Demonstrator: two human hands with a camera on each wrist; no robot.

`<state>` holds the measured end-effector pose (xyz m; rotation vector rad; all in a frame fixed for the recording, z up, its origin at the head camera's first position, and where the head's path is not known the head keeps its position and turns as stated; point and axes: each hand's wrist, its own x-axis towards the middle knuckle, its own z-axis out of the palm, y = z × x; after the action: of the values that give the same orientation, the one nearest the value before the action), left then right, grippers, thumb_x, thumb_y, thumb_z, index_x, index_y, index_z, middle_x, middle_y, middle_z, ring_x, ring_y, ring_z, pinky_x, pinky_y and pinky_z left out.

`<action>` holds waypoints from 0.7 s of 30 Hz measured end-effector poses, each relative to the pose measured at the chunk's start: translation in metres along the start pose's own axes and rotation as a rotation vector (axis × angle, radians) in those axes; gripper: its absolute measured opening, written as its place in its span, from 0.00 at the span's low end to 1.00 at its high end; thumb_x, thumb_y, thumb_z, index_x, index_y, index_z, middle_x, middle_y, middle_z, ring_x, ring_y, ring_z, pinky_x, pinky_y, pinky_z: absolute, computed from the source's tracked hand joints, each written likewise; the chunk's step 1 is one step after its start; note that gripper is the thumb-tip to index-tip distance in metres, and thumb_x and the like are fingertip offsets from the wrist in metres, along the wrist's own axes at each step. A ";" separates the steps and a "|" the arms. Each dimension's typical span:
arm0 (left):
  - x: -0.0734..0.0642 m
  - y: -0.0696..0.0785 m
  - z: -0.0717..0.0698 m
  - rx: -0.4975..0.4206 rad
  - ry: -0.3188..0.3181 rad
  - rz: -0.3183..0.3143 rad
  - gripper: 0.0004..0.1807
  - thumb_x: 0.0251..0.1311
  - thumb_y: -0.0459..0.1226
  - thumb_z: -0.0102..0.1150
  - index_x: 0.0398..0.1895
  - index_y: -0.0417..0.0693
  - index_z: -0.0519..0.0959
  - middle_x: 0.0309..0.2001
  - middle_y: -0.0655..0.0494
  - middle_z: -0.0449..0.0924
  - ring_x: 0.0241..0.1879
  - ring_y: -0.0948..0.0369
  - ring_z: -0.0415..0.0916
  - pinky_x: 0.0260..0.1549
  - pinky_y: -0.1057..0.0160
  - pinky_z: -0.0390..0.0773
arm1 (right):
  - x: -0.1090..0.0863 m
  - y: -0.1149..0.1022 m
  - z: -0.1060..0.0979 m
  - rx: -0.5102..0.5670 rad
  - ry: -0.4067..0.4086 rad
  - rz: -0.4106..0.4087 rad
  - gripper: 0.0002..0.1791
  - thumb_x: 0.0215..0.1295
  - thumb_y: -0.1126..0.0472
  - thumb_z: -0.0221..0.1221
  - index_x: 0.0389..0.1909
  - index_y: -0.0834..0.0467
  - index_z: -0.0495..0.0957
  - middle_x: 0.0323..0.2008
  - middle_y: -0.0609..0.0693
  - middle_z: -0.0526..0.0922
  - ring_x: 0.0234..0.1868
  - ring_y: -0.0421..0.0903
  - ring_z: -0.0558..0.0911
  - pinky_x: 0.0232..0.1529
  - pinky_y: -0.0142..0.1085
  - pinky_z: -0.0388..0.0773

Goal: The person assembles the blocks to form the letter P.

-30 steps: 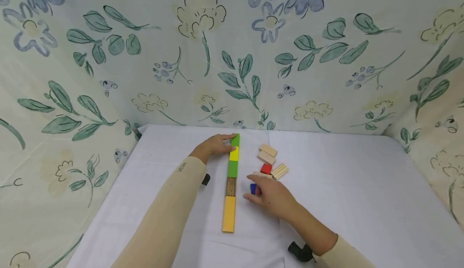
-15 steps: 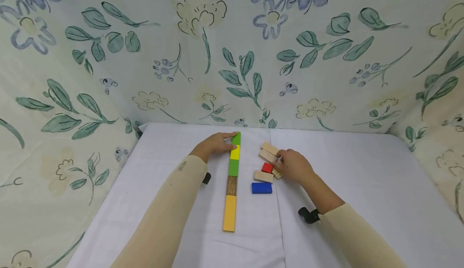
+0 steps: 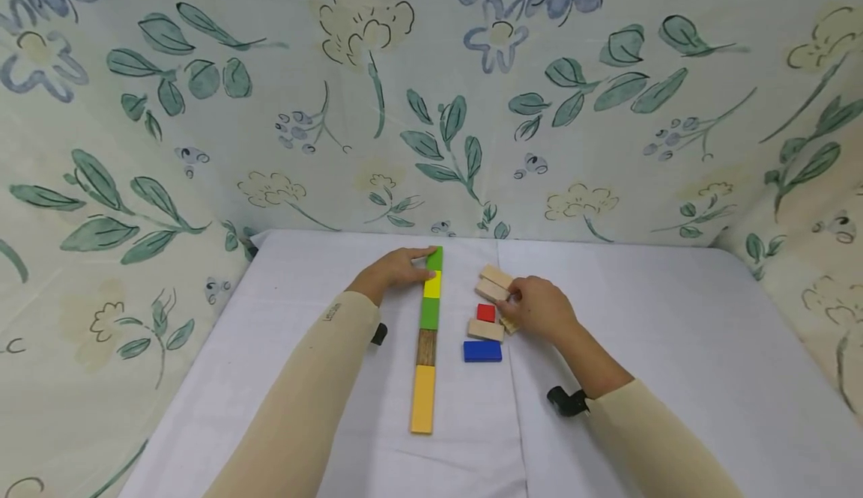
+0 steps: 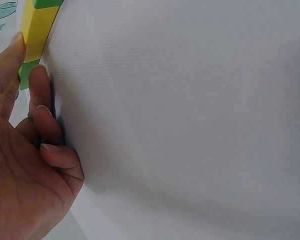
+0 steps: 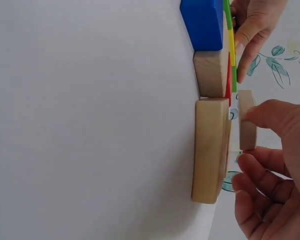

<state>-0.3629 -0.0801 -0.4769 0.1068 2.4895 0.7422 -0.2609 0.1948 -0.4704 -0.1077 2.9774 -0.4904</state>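
A straight row runs away from me: an orange block (image 3: 422, 399), a brown wood-grain block (image 3: 427, 347), a green block (image 3: 430, 313), a yellow block (image 3: 432, 285) and a far green block (image 3: 437, 259). My left hand (image 3: 391, 272) touches the row's far end, index finger on the far green block, thumb against the yellow one; its other fingers are bent beneath. My right hand (image 3: 539, 307) pinches a plain wooden block (image 5: 247, 122) between thumb and finger. Near it lie another plain block (image 3: 497, 276), a red block (image 3: 485, 312), a wooden block (image 3: 485, 329) and a blue block (image 3: 482, 351).
A ridged wooden piece (image 3: 509, 326) is partly hidden beneath the right hand. White cloth (image 3: 634, 318) covers the table, and a floral curtain (image 3: 377, 161) hangs behind and at the sides. A black camera mount (image 3: 568, 401) sits by the right wrist.
From beside the blue block, my right hand has moved away and right to the far wooden blocks, where it has taken hold of one. My left hand keeps its place on the row.
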 end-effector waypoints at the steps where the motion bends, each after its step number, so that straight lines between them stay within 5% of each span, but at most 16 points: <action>1: 0.001 0.000 0.000 0.001 0.001 0.003 0.36 0.65 0.59 0.62 0.74 0.88 0.60 0.82 0.54 0.55 0.80 0.44 0.53 0.76 0.35 0.56 | 0.000 -0.001 -0.001 -0.004 0.019 -0.013 0.21 0.65 0.45 0.66 0.47 0.57 0.84 0.39 0.50 0.84 0.39 0.47 0.78 0.39 0.40 0.80; 9: 0.003 0.000 0.002 -0.018 -0.003 -0.009 0.36 0.65 0.58 0.62 0.74 0.88 0.61 0.82 0.53 0.55 0.80 0.44 0.52 0.76 0.35 0.55 | 0.028 -0.012 -0.013 0.077 0.093 -0.125 0.22 0.70 0.50 0.64 0.58 0.59 0.79 0.49 0.56 0.83 0.49 0.52 0.81 0.52 0.48 0.84; 21: -0.004 0.001 0.001 -0.018 0.011 0.001 0.35 0.66 0.59 0.62 0.74 0.88 0.61 0.82 0.53 0.55 0.80 0.44 0.53 0.76 0.34 0.56 | 0.090 -0.021 0.006 0.198 -0.056 -0.081 0.20 0.74 0.52 0.60 0.62 0.55 0.76 0.48 0.53 0.82 0.46 0.50 0.78 0.48 0.40 0.81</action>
<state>-0.3594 -0.0794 -0.4754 0.0981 2.4926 0.7681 -0.3481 0.1654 -0.4791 -0.2198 2.8602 -0.7754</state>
